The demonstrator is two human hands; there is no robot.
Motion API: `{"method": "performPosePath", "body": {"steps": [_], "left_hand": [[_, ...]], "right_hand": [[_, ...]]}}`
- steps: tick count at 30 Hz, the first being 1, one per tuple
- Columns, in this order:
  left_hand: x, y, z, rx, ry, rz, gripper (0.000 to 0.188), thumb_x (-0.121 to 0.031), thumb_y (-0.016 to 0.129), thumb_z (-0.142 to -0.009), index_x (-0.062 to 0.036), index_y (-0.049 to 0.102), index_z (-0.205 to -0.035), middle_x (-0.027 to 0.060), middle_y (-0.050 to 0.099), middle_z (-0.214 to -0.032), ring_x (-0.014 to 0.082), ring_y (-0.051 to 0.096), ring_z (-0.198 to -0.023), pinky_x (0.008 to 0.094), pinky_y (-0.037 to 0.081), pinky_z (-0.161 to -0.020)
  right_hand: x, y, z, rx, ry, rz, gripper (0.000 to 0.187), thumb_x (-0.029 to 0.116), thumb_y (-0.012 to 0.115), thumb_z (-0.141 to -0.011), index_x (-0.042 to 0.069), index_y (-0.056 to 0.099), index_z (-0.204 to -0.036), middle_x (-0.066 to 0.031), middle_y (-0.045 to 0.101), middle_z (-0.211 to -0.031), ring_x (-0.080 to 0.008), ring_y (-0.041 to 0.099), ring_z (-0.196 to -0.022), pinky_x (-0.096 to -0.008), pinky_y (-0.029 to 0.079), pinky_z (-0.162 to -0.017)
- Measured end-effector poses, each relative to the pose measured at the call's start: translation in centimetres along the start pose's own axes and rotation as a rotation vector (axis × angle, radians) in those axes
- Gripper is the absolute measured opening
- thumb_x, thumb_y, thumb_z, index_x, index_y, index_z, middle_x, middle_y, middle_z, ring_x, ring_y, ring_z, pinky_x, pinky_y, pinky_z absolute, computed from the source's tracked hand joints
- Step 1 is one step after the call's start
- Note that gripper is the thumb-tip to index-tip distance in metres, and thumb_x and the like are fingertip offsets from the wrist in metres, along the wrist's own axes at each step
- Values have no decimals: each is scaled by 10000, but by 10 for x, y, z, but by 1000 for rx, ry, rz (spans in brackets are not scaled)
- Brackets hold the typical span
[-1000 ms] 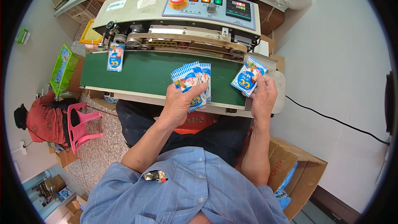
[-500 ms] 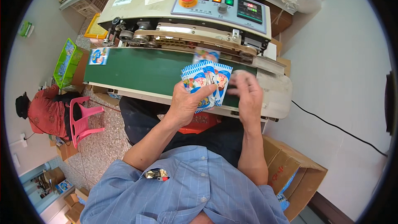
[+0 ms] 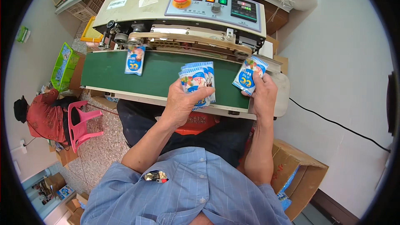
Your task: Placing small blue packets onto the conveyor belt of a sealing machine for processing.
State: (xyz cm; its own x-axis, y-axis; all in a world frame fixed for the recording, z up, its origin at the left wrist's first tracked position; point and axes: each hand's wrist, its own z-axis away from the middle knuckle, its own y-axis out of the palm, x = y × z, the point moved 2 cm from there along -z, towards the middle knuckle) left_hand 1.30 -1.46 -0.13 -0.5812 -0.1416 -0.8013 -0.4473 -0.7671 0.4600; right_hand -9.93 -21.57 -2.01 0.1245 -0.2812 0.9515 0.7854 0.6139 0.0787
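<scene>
A fanned stack of small blue-and-white printed packets (image 3: 193,79) is pinched in my left hand (image 3: 183,102), thumb across the front, over the green conveyor belt (image 3: 164,64). My right hand (image 3: 263,93) grips a single blue-and-white packet (image 3: 249,75) by its lower right part. That packet is tilted, its top edge close to the right end of the sealing machine's (image 3: 166,16) tan band (image 3: 189,38). Further left, another packet (image 3: 134,60) lies on the belt with its upper end under the machine's rollers.
A control panel (image 3: 214,8) with a red knob and lit buttons tops the machine. An open cardboard box (image 3: 302,171) stands at my right. To the left are a green basket (image 3: 62,68), a pink chair (image 3: 79,123) and a person in red (image 3: 46,114).
My right hand has moved right and now holds one packet, taken from the stack. The packet in the machine has travelled left, and the one at the belt's left end is gone from there.
</scene>
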Motion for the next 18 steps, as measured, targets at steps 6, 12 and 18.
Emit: {"method": "performPosePath", "body": {"steps": [6,12,18], "left_hand": [[1,2,-6,26,68,-78,366,-39,802,-797,18,608,-1102,77,708,-990,109,676,-826,264,565,-734],[9,7,-3,58,-2,1,261,-38,774,-826,20,661,-1055,75,719,-970,110,680,-805,262,564,-722],[17,19,4,89,-14,18,194,-44,756,-846,15,686,-1017,74,725,-950,124,691,-784,272,574,-684]], "right_hand": [[-2,36,-11,94,43,113,300,263,579,-1002,-19,633,-1088,-60,691,-899,-110,665,-713,-250,561,-574],[-3,40,35,187,-10,-75,290,245,590,-1003,-13,648,-1123,-77,688,-942,-140,663,-854,-254,553,-666],[-8,34,55,215,-119,123,207,195,606,-995,4,683,-975,-10,662,-838,-73,606,-744,-210,503,-689]]}}
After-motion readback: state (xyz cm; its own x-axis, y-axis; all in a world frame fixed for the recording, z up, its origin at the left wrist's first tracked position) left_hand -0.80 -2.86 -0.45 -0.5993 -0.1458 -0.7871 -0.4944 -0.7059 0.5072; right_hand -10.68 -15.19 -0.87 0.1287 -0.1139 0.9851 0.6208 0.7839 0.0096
